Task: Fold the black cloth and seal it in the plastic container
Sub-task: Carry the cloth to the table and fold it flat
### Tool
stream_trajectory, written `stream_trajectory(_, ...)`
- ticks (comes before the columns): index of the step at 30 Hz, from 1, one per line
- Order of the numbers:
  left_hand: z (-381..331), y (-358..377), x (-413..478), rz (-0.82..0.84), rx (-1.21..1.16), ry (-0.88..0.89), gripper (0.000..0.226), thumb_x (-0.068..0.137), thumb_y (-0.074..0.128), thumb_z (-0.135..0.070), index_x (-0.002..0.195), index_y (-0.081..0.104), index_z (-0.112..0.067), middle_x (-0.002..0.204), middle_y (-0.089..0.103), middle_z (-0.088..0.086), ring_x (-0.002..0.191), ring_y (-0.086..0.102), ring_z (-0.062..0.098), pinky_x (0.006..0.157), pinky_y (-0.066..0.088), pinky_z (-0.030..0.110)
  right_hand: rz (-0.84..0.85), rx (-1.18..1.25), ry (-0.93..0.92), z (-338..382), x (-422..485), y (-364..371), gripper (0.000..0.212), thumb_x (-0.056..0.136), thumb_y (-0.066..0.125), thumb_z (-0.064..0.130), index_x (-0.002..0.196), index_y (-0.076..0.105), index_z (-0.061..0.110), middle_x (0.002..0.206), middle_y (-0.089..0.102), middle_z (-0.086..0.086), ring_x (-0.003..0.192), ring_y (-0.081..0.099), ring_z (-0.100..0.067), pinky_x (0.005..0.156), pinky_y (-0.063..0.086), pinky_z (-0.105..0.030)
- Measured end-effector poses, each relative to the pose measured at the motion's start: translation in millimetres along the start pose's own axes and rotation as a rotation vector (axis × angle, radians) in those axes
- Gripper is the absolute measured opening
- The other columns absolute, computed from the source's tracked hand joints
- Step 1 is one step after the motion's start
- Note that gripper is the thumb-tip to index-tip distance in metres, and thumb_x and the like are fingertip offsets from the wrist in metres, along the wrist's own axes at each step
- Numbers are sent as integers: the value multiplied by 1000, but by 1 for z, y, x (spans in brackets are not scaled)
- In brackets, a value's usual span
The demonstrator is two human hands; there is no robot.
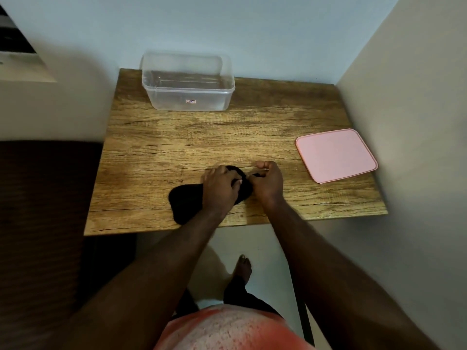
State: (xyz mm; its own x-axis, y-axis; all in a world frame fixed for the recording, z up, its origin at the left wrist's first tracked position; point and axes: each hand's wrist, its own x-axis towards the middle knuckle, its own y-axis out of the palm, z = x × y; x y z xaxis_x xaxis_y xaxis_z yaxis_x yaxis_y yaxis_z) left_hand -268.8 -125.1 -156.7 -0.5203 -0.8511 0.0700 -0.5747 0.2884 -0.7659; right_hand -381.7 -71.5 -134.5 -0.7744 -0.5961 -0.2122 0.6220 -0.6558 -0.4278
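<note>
The black cloth lies bunched near the front edge of the wooden table. My left hand presses on its upper right part, fingers curled over the fabric. My right hand pinches the cloth's far right end between thumb and fingers. The clear plastic container stands open and empty at the back of the table, well apart from both hands. Its pink lid lies flat at the table's right side.
Walls close in behind and to the right of the table. A dark brown piece of furniture stands to the left. My bare foot rests on the floor below the front edge.
</note>
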Motion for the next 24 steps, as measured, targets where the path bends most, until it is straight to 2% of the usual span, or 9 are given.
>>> stream_trajectory(3, 2, 0, -2, 7, 10, 20, 20, 90, 60, -28, 106, 70, -21, 93, 59, 5, 100, 52, 28, 96, 37, 49, -28, -50, -40, 2, -1, 2, 30, 79, 69, 0, 101, 54, 15, 85, 59, 9, 72, 57, -1, 59, 46, -13)
stream_trajectory(6, 5, 1, -4, 43, 59, 59, 25, 92, 56, -29, 114, 68, -25, 101, 57, 5, 105, 50, 27, 98, 36, 48, -55, -163, -139, 4, -5, 6, 28, 82, 65, 1, 102, 50, 14, 79, 55, 12, 70, 57, -7, 62, 47, -21)
stream_trajectory(11, 9, -2, -6, 106, 87, 98, 29, 92, 54, -27, 118, 66, -27, 110, 56, 7, 110, 46, 28, 99, 33, 46, -5, -231, -345, -9, -21, 9, 22, 88, 51, 0, 105, 49, 13, 87, 64, 1, 76, 62, -16, 62, 50, -29)
stream_trajectory(14, 9, -4, -7, 112, 65, 100, 33, 88, 52, -35, 115, 67, -26, 112, 57, 7, 112, 47, 28, 99, 32, 46, 23, -300, -421, -19, -26, 5, 14, 91, 50, 6, 100, 60, 11, 89, 68, -4, 76, 60, -14, 66, 51, -34)
stream_trajectory(17, 8, -5, -8, 88, 12, 77, 37, 81, 53, -42, 108, 69, -23, 105, 59, 4, 108, 48, 25, 99, 34, 46, 82, -340, -578, -22, -30, 3, 26, 88, 50, 13, 96, 74, 8, 91, 74, -6, 80, 64, -16, 74, 53, -32)
stream_trajectory(19, 10, -4, -8, 64, -14, 74, 32, 84, 58, -40, 106, 70, -19, 101, 59, 4, 106, 50, 25, 98, 34, 45, 85, -367, -642, -21, -33, 2, 34, 85, 48, 19, 97, 76, 5, 93, 74, -11, 82, 67, -20, 79, 53, -27)
stream_trajectory(24, 12, -1, -8, 64, 17, 99, 30, 86, 63, -34, 108, 70, -14, 103, 61, 7, 106, 50, 26, 97, 34, 43, 64, -430, -529, -28, -32, 4, 32, 87, 50, 13, 108, 74, 4, 107, 70, -15, 97, 63, -27, 84, 46, -26)
